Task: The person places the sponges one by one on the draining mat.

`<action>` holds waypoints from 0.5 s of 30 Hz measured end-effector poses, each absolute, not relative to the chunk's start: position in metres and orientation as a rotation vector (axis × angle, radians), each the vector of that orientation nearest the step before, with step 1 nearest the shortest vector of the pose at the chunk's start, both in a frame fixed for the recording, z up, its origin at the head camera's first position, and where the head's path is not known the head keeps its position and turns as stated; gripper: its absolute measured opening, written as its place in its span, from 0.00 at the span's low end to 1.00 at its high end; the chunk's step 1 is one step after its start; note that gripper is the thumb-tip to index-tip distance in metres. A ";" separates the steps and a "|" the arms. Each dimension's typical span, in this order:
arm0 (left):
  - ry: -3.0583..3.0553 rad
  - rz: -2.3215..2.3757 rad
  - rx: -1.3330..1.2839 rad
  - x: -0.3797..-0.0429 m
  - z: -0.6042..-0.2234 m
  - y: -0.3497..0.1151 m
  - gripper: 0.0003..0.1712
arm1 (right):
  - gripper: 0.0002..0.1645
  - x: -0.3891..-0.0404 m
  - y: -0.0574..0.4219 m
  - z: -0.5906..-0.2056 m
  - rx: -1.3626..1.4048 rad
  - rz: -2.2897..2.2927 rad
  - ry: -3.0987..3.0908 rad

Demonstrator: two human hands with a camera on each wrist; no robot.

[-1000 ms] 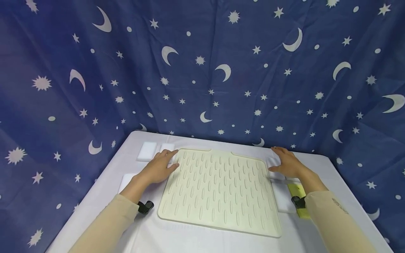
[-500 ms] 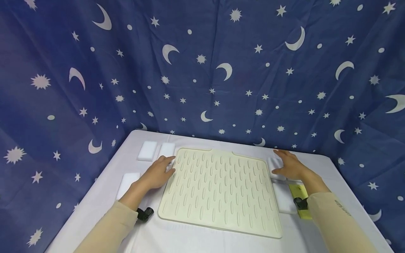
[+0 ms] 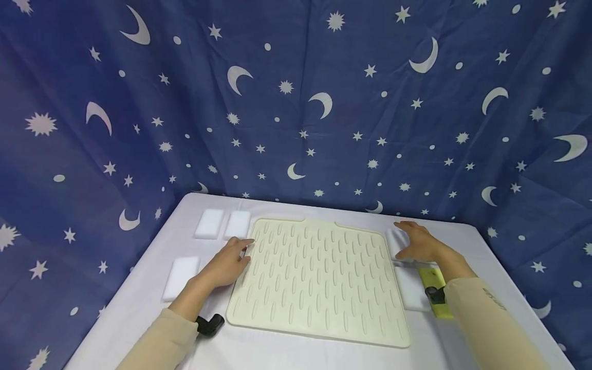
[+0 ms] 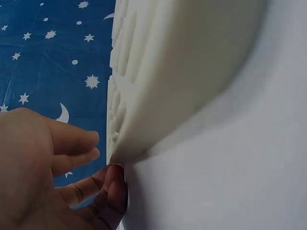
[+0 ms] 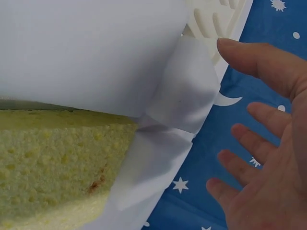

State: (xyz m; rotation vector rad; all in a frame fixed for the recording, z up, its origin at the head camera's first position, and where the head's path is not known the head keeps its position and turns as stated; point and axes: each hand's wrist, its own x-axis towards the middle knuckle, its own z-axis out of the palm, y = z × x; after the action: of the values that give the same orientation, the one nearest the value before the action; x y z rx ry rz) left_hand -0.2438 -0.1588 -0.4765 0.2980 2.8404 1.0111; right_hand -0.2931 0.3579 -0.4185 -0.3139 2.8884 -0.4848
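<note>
A cream mat (image 3: 319,288) with rows of raised oval ridges lies on the white-covered table. My left hand (image 3: 224,264) is at its left edge, fingers loosely bent; in the left wrist view, fingertips (image 4: 115,184) come right up to the mat's corner (image 4: 136,143). Over the far right of the table, just past the mat's right edge, hovers my right hand (image 3: 421,244). Its fingers are spread with nothing between them. Below it are white foam blocks (image 5: 184,81), partly hidden by the hand in the head view, and a yellow sponge (image 3: 431,278).
Left of the mat lie a white block (image 3: 209,224), a smaller white block (image 3: 238,224) behind my left hand, and another white block (image 3: 182,277) nearer. A flat white block (image 3: 411,290) sits along the mat's right edge. A blue star-patterned curtain (image 3: 296,103) hangs behind the table.
My left hand has slid nearer along the mat's left edge, away from its back corner. The right hand has drawn slightly rightward from the mat. The mat stays in place; the head view shifts a little.
</note>
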 end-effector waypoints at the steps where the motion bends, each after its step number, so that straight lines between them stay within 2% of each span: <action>1: 2.837 1.020 0.293 -0.244 -0.478 -0.159 0.29 | 0.61 -0.294 0.358 -0.419 -0.317 -0.485 2.887; 15: 2.849 1.078 0.308 -0.240 -0.490 -0.159 0.29 | 0.67 -0.303 0.360 -0.436 -0.282 -0.462 2.861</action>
State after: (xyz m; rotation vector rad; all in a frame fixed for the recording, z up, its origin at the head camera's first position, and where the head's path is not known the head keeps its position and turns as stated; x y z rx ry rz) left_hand -0.2405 -0.1587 -0.4898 0.3077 2.8493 1.0783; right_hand -0.3026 0.3595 -0.4360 -0.2820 2.8612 -0.4618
